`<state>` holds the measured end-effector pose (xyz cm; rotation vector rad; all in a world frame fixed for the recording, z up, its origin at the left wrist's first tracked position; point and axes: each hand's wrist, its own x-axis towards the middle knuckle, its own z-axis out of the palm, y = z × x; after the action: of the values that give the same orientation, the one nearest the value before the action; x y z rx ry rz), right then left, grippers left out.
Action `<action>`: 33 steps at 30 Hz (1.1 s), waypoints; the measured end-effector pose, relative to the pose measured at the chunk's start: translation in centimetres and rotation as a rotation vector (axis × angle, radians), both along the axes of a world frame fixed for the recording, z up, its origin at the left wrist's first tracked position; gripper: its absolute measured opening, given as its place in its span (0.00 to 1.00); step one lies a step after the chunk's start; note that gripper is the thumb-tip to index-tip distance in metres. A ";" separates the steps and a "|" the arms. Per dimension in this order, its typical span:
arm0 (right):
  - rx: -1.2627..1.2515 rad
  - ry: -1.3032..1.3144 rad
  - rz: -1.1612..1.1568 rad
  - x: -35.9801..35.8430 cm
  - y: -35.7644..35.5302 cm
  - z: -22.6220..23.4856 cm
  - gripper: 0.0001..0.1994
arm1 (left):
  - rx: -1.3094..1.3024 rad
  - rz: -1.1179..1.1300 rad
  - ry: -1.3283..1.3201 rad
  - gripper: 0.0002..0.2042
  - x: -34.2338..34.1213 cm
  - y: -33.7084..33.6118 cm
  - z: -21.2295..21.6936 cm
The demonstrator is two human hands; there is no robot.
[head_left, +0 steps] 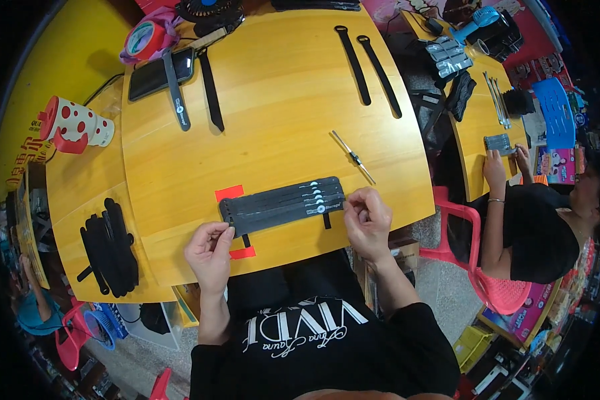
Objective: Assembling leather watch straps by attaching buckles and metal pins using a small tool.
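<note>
Several dark grey hook-and-loop straps (283, 205) lie side by side, overlapping in a flat row, on the yellow table in front of me. My left hand (210, 252) is closed, thumb and fingertips pinching the near left corner of the row. At the right end, my right hand (368, 223) is closed too, its fingertips pinched at the edge of the straps. Two narrow black strips (327, 221) stick out from beneath the row on its near side. Red tape (229, 193) marks the table by its left end.
A thin metal rod (353, 157) with a black middle lies beyond my right hand. Loose black straps (353, 67), a phone (160, 75), a dotted cup (80, 125) and a black strap pile (111, 248) are around. A co-worker (533, 227) sits at another table, right.
</note>
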<state>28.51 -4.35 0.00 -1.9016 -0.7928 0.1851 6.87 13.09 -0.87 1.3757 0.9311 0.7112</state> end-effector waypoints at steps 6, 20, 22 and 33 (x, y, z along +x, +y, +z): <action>-0.024 -0.038 0.013 -0.1 0.5 0.6 0.07 | -0.020 0.022 0.042 0.07 -0.2 0.1 0.3; -0.012 -0.073 -0.009 -0.2 0.3 0.1 0.07 | 0.175 0.014 0.063 0.04 0.5 -0.1 0.8; 0.006 -0.078 0.010 -0.2 0.5 0.1 0.07 | 0.248 0.033 0.051 0.04 0.5 -0.1 0.7; -0.016 -0.065 -0.010 -0.5 0.6 0.0 0.07 | 0.286 0.067 0.119 0.04 0.8 -0.1 0.4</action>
<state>28.05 -3.79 0.03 -1.9342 -0.8279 0.1240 7.68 12.95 -0.44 1.6591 1.0008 0.8456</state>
